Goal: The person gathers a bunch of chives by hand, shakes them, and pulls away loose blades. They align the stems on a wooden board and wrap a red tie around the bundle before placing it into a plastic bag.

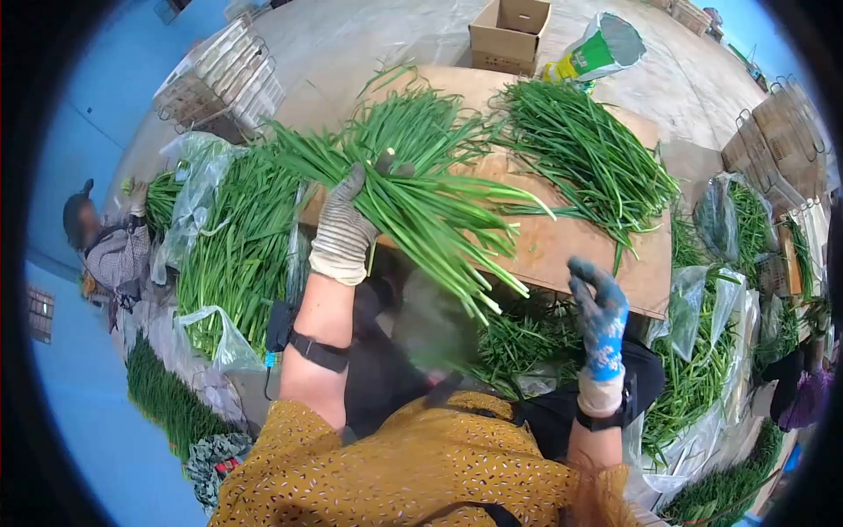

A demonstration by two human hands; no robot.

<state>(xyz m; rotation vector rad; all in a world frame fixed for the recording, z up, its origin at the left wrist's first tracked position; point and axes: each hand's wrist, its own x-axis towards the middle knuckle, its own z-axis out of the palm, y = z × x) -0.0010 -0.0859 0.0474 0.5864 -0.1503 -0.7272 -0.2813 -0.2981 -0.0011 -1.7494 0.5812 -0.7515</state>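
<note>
Can't actually read any lettering here, folks. The green-and-yellow bag (594, 54) has some pale printing on its side, and the cardboard box (504, 47) maybe carries small dark marks low on its front, all too tiny to make out.

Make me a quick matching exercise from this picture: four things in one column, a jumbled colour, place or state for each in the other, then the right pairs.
1. left hand
2. right hand
3. cardboard box
4. shirt

A. on the floor, open at the top
B. mustard with small specks
C. in a blue-patterned glove
D. gripping a bunch of green stalks

Pairs: 1-D, 2-C, 3-A, 4-B
</note>
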